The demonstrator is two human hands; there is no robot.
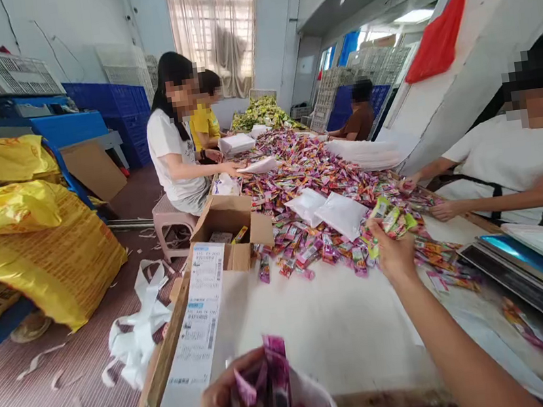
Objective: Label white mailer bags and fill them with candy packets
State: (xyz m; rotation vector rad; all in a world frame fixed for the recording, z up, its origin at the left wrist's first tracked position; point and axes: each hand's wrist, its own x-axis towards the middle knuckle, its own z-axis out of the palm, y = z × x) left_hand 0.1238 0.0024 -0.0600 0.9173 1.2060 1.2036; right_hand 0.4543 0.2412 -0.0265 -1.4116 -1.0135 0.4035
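Note:
At the near edge of the table, my left hand (229, 403) is closed around several small purple snack packets (278, 371) together with a white plastic bag (312, 393). The bag's lower part runs out of view. My right hand (396, 251) reaches out to the right side of the pile, its thumb and fingers around several green snack packets (392, 218). Part of its grip is hidden by the packets. Just left of that hand, two filled white bags, one of them a puffy mailer (342, 214), lie on the heap of purple packets (297, 174).
A strip of printed labels (201, 318) runs along the table's left edge beside an open cardboard box (225, 226). Flat dark trays (533, 283) lie at right. Co-workers sit on both sides. Yellow sacks (44, 251) and paper strips (137, 319) are on the floor.

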